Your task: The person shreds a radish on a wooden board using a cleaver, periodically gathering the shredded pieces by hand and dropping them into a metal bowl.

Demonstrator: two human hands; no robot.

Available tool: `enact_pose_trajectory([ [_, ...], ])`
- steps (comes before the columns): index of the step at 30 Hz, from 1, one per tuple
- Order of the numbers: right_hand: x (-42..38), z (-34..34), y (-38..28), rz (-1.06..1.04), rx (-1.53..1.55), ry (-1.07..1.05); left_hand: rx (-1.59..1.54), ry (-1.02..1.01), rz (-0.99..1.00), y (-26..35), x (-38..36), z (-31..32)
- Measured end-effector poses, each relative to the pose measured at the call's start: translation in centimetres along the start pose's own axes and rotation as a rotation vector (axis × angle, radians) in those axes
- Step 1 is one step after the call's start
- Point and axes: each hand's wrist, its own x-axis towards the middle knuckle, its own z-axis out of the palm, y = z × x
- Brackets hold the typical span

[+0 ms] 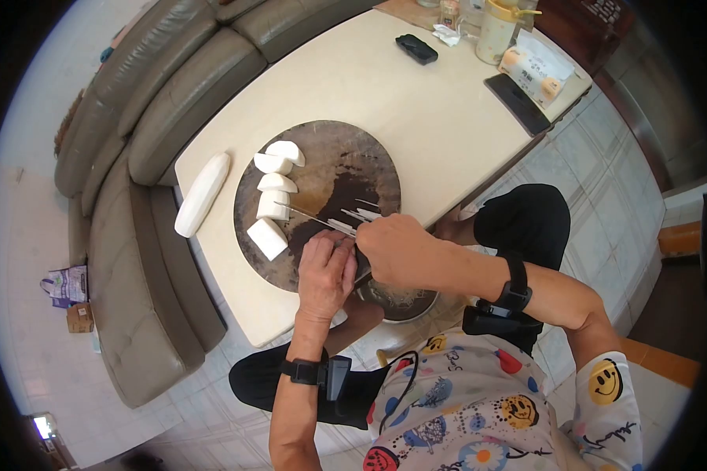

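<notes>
A round dark wooden chopping board lies on the table. My right hand is closed around the handle of a kitchen knife, whose blade shows nearly edge-on and points up and left over the board. Close beside the blade, my left hand presses down with bent fingers on white radish, mostly hidden beneath them. Thin white radish strips lie by the blade and my right knuckles. Several thick radish chunks line the board's left side. A whole peeled radish rests on the table left of the board.
Below the table edge, under my wrists, is a metal bowl with pale shreds. The cream table also bears a black phone, a tissue pack, a small black object and a jug. A grey sofa stands left.
</notes>
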Motion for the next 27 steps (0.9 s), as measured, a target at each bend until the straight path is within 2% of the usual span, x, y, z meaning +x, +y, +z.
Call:
enact_pose_trajectory([
  [6, -1.3, -1.5, -0.4, 0.070, -0.031, -0.121, -0.009, 0.043, 0.014, -0.3, -0.2, 0.5],
  [16, -0.5, -0.5, 0.1, 0.032, -0.010, -0.066, 0.000, 0.028, 0.011, -0.2, -0.3, 0.4],
  [18, -0.4, -0.5, 0.1, 0.085, 0.036, -0.056, -0.003, 0.068, 0.015, -0.1, -0.4, 0.5],
  [22, -1.3, -0.8, -0.1, 0.059, 0.005, -0.046, -0.005, 0.087, 0.019, -0.3, -0.6, 0.7],
  [24, -1.4, -1.2, -0.5, 0.117, -0.044, -0.160, -0.010, 0.070, 0.006, -0.2, -0.5, 0.5],
  [27, -1.6, -1.2, -0.6, 0.097, -0.031, -0.134, -0.006, 0.066, 0.003, -0.2, -0.5, 0.5],
])
